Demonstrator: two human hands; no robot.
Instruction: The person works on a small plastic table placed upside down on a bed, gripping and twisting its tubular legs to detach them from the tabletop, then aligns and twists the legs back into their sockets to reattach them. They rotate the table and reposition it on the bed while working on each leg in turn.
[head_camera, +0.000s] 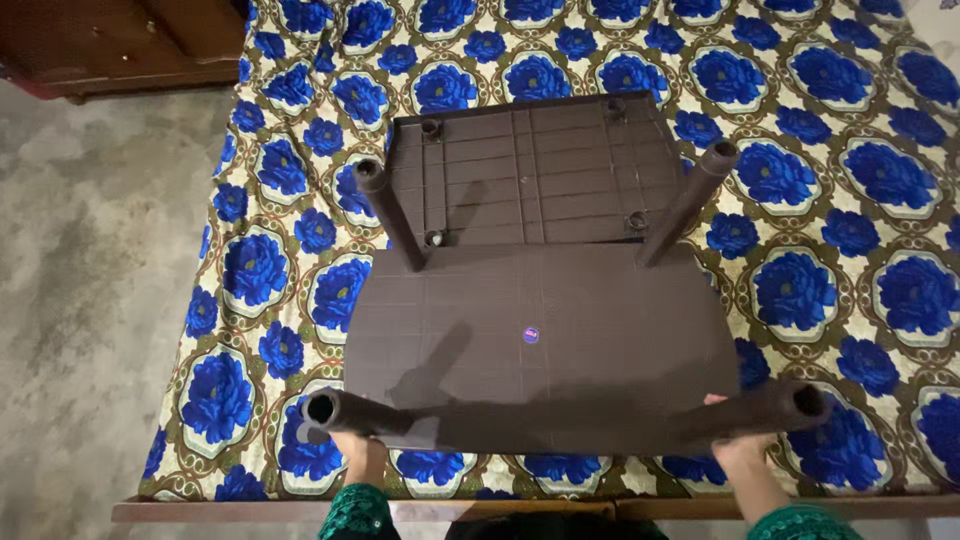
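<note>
A dark brown plastic table (540, 330) lies upside down on a bed covered with a blue-flowered sheet (830, 200). Its legs point up toward me. A second brown plastic panel (530, 170) with ribs and round sockets lies flat just beyond it. My left hand (355, 448) grips the near left leg (350, 412) from below. My right hand (740, 440) holds the near right leg (770, 410). Both far legs (390, 215) stand up at a slant. A small round sticker (531, 335) sits on the table's underside.
The wooden edge of the bed frame (200, 510) runs along the bottom. A grey concrete floor (90, 280) lies to the left. Dark wooden furniture (130, 40) stands at the top left corner.
</note>
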